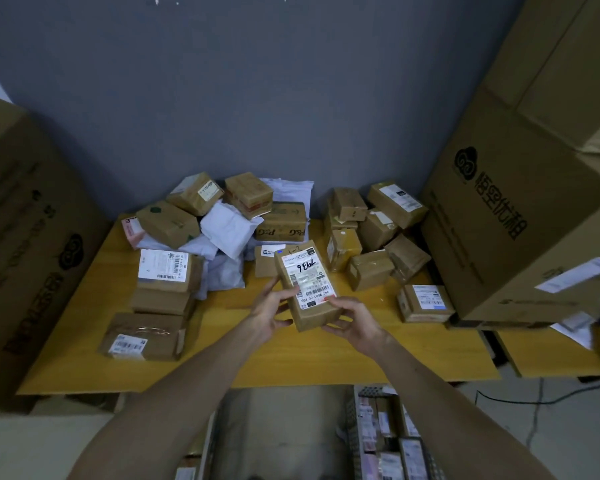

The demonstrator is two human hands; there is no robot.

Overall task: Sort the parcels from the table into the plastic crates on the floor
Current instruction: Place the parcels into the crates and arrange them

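Observation:
A small brown cardboard parcel (pixel 309 289) with a white label marked in black pen is held above the yellow table (pixel 326 355). My left hand (pixel 269 311) grips its left side, thumb under the near end. My right hand (pixel 352 318) grips its near right corner. Several more brown boxes and white mailer bags (pixel 227 228) lie piled on the table behind. A grey plastic crate (pixel 355 434) holding several parcels stands on the floor below the table's front edge, to the right of my arms. Part of another crate (pixel 207 445) shows at the bottom centre.
Large cardboard cartons flank the table: one at the left (pixel 32 237), a stack at the right (pixel 520 202). A grey wall stands behind. A black cable (pixel 534 398) runs across the floor at the right. A second yellow surface (pixel 551 355) adjoins at the right.

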